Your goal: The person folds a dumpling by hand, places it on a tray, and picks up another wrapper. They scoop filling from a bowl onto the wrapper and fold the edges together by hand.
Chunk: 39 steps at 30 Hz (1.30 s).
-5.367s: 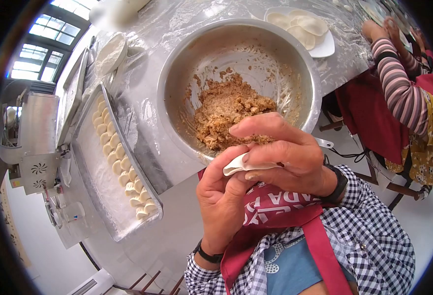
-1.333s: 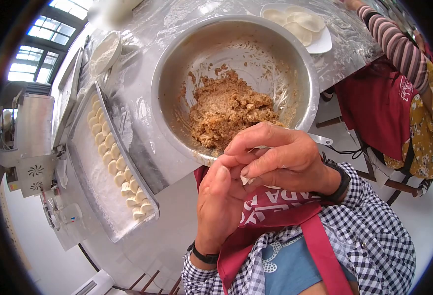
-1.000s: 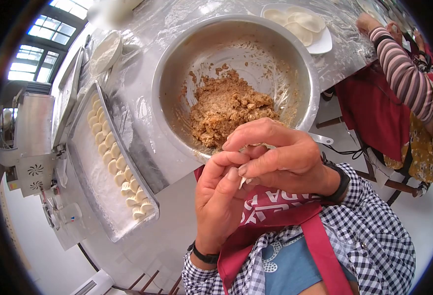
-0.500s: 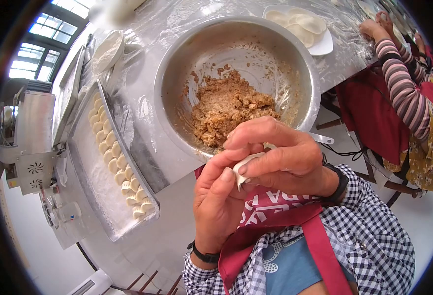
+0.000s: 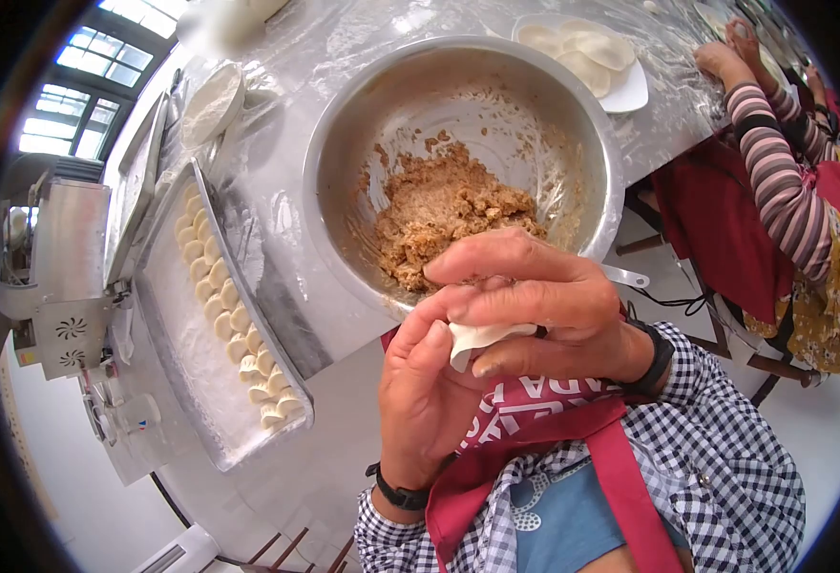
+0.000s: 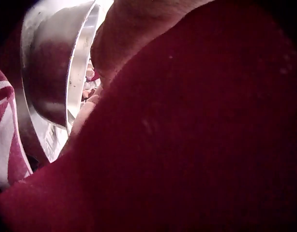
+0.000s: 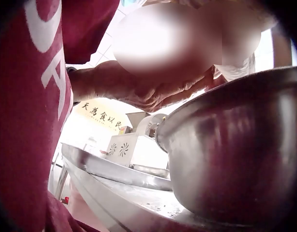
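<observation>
Over the near rim of a wide steel bowl [image 5: 317, 191], both hands work on a white dumpling [image 5: 471, 342] with a folded edge. My right hand [image 5: 568, 310] pinches it, thumb below and fingers above. From the other side my left hand [image 5: 425, 392] holds its end between thumb and fingers. Part of the dumpling is hidden by the right fingers. Brown minced filling [image 5: 453, 205] is heaped in the bowl. The dark red apron [image 6: 187, 135] fills most of the left wrist view, and the bowl's outer wall [image 7: 226, 159] takes up the right side of the right wrist view.
A metal tray [image 5: 177, 353] at left carries floured rows of dumplings [image 5: 220, 296]. Round wrappers [image 5: 587, 53] lie on a white plate [image 5: 630, 94] behind the bowl. A dish of flour [image 5: 212, 107] stands at back left. Another person's striped sleeve [image 5: 773, 181] reaches over the table at right.
Over the last second the dumpling has turned in my fingers, and more of its white side shows. The right thumb has moved down, away from the left thumb. The other person's hands have shifted slightly.
</observation>
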Tool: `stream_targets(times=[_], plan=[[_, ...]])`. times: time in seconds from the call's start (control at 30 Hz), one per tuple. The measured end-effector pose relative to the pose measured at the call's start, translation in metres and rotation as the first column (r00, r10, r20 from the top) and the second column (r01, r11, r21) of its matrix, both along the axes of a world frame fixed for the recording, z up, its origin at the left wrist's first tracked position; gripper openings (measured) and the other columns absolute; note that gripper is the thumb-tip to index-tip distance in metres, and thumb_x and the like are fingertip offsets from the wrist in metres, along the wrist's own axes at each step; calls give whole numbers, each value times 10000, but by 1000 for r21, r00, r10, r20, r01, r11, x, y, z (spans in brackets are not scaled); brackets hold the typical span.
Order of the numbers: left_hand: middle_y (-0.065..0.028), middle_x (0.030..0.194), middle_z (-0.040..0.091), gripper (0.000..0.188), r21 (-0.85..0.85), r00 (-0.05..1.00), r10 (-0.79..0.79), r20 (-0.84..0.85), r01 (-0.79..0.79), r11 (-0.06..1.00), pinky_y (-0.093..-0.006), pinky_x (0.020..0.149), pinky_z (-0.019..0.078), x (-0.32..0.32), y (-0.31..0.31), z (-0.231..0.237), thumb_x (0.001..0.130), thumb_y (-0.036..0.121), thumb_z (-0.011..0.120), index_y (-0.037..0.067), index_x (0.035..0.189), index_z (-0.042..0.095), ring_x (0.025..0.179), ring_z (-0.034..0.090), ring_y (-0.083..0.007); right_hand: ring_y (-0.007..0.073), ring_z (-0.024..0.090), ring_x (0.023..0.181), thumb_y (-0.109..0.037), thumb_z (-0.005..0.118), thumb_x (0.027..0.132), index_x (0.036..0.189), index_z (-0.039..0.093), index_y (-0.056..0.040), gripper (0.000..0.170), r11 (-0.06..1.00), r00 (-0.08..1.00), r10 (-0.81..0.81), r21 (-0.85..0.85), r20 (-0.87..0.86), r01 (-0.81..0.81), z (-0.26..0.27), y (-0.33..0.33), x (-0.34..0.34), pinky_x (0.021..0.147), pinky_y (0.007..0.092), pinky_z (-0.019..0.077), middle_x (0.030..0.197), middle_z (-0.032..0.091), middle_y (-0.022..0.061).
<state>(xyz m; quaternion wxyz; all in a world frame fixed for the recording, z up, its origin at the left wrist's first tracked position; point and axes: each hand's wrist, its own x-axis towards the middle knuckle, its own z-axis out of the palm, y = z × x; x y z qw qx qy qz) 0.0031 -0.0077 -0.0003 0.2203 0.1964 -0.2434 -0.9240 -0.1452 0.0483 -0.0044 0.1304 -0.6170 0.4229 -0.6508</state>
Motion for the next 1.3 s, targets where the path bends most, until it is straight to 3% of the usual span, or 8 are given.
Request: stream_targets(times=[0.13,0.23,0.37,0.43,0.57,0.63,0.97,1.3], plan=[[-168,1259,437,414,200,975,30,-222,16,980,-432,943,415,-1,0,-1,939,179,355,2,1307,288,1153,468,-270,318,578,970,-152,687,724,879,617,3,231,997,994,-13,-71,-106,6,-6,-4,-4,780,390,467,1021,616,143],[-123,1204,484,360,156,999,37,-19,-34,987,-378,880,446,-4,2,11,938,146,380,3,1268,378,1054,516,-203,281,575,976,-90,675,698,832,637,0,166,996,984,-65,-66,-165,54,-4,-3,-2,785,361,472,1004,627,111],[-116,1202,483,356,164,994,40,-100,-23,986,-377,868,447,-3,0,5,941,154,374,2,1263,381,1061,510,-200,280,575,971,-103,671,706,823,637,5,162,996,985,-85,-41,-151,80,-5,-7,3,785,363,471,1000,627,115],[-109,1185,492,346,158,997,28,-72,-16,987,-369,859,443,-4,0,9,943,157,367,1,1250,390,1052,511,-193,279,586,941,-104,676,698,805,640,2,155,993,993,-117,22,24,117,-4,-9,8,775,365,473,988,632,104],[-108,1182,489,343,196,997,63,-33,-56,979,-361,851,442,-3,3,5,942,154,362,5,1250,386,1049,510,-192,278,586,934,-112,681,691,806,641,-1,164,992,993,-100,-89,-60,94,-8,-12,4,776,369,471,990,627,111],[-146,1306,405,397,300,978,84,-190,-23,954,-461,993,360,0,3,-5,954,199,313,43,1317,291,1193,428,-283,283,577,953,-110,684,687,792,640,1,159,993,965,-111,-65,-237,98,-6,-9,1,787,377,466,1007,617,131],[-151,1279,438,379,363,974,65,-218,19,931,-458,982,362,1,1,-10,946,218,323,10,1261,364,1177,442,-280,294,574,963,-134,680,674,878,611,1,253,989,979,-144,-4,-147,145,-8,-9,6,792,394,465,1088,582,142],[-147,1302,420,407,514,948,118,-296,54,856,-425,990,361,1,3,-16,940,230,336,4,1278,359,1197,426,-265,295,561,990,-212,680,676,894,632,-14,299,980,915,-198,-79,-350,182,-7,-5,5,798,391,451,1089,596,114]])
